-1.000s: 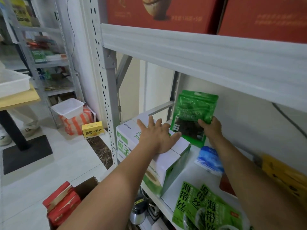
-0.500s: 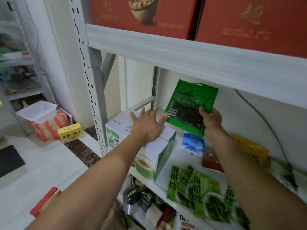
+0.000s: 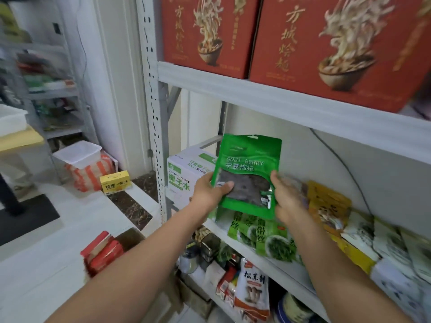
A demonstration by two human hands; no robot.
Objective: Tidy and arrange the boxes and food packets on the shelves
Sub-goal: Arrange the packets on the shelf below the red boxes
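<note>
A green goji berry pouch (image 3: 250, 164) is held upright in front of the middle shelf (image 3: 275, 262). My left hand (image 3: 210, 192) grips its lower left edge, thumb across the clear window. My right hand (image 3: 286, 197) holds its lower right edge, and its fingers are blurred. Behind my left hand stands a white and green coconut water box (image 3: 184, 173) at the shelf's left end. Green seaweed packets (image 3: 263, 236) lie flat on the shelf below the pouch.
Two red noodle boxes (image 3: 233, 36) fill the upper shelf. Yellow and white packets (image 3: 331, 206) crowd the middle shelf's right side. Jars and bags (image 3: 251, 287) sit on the lower shelf. On the floor are a yellow box (image 3: 115, 183), a white tub (image 3: 78, 153) and red packets (image 3: 102, 251).
My left hand left the top of the coconut water box and took the pouch's left edge. The pouch came forward and down from the back wall, now held by both hands.
</note>
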